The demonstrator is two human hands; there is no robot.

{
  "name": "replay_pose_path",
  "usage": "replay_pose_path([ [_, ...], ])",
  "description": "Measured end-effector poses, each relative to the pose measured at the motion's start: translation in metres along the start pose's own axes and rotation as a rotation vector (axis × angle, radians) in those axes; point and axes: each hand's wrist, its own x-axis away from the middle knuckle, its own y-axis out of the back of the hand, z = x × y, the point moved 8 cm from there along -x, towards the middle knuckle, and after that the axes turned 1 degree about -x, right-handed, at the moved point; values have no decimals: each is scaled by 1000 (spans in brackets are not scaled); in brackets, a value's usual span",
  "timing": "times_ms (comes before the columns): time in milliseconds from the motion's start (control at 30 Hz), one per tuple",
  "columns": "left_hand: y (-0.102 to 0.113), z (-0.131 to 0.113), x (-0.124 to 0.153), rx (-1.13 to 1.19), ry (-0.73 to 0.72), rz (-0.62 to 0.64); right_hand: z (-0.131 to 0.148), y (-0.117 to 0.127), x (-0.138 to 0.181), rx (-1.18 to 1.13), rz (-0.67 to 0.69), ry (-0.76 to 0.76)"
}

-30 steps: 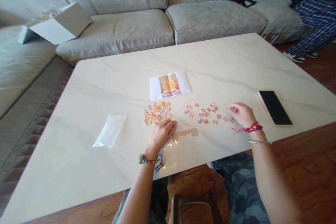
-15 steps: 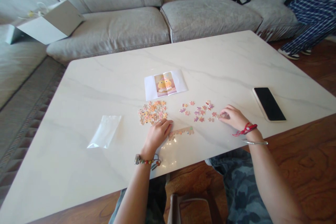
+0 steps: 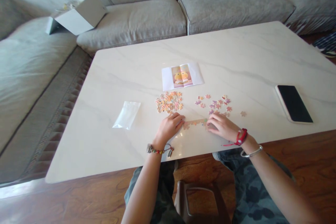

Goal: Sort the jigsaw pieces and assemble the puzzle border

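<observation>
A narrow strip of joined jigsaw pieces (image 3: 194, 123) lies on the white marbled table near its front edge. My left hand (image 3: 170, 126) rests at the strip's left end, its fingers bent and close together against it. At the other end, my right hand (image 3: 223, 126) has its fingertips closed on the strip, partly covering the edge there. Beyond my left hand is a dense heap of loose jigsaw pieces (image 3: 169, 102). More scattered pieces (image 3: 218, 104) lie behind my right hand, which hides some of them. One single piece (image 3: 243, 113) sits apart to the right.
A creased picture sheet (image 3: 182, 76) with a yellow figure lies behind the pieces. Left of them is a clear plastic bag (image 3: 126, 114). A phone (image 3: 294, 104) lies at the right. A grey sofa (image 3: 147, 17) with a white box (image 3: 82, 14) stands behind the table (image 3: 126, 70).
My right hand has moved left, from the scattered pieces to the strip's right end, leaving a single piece behind. My left hand stays by the strip. The view has shifted left.
</observation>
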Motion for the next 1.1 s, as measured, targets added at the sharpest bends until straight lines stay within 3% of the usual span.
replay_pose_path([
  [867,0,-9,-1,45,-50,4,2,0,2,-3,-24,53],
  [1000,0,-11,-2,5,-43,17,0,-1,5,9,23,8],
  [1100,2,-26,-6,-35,-80,-1,-2,-3,5,95,31,-110],
])
